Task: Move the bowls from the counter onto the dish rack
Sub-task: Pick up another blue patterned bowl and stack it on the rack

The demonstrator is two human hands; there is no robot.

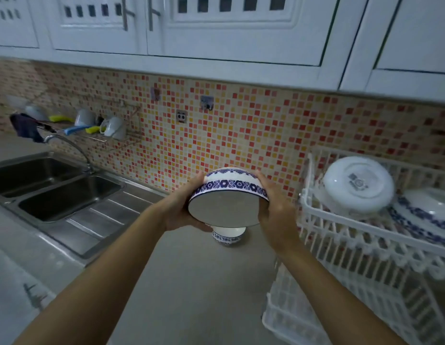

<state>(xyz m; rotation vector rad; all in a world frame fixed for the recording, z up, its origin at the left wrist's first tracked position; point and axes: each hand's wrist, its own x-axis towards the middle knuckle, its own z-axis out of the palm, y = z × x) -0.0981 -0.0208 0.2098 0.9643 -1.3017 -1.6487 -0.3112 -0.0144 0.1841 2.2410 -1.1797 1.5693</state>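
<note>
A white bowl with a blue flower band (229, 197) is held above the grey counter (191, 282), tilted with its opening toward me. My left hand (184, 207) grips its left side and my right hand (273, 202) its right side. Under it, a smaller blue-patterned bowl (227, 236) stands on the counter, partly hidden. To the right stands the white dish rack (341, 235). On its top tier lie an upturned plain white bowl (358, 185) and a blue-patterned dish (425, 215).
A double steel sink (54, 190) with a tap (67, 145) lies at the left. A wall rack with mugs (112, 130) and brushes hangs on the mosaic backsplash. White cabinets (216, 28) hang overhead. The dish rack's lower tier (328, 307) juts toward me.
</note>
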